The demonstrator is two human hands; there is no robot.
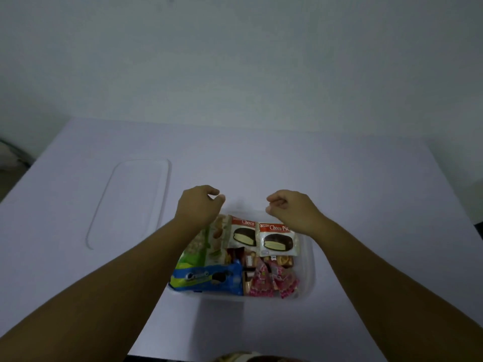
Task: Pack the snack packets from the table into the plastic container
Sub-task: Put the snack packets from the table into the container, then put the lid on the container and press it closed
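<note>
A clear plastic container (308, 267) sits on the white table in front of me, filled with snack packets. Two Choco Pie packets (277, 239) lie at its far end, a green packet (206, 246) at the left, a blue cookie packet (209, 279) at the near left, pink wrapped sweets (271, 280) at the near right. My left hand (198, 205) hovers over the far left corner, fingers loosely curled, holding nothing. My right hand (292, 207) hovers over the far right corner, also curled and holding nothing.
The container's clear lid (130, 202) lies flat on the table to the left. A plain wall stands behind the table's far edge. The table's left edge drops off near a dark object (10, 155).
</note>
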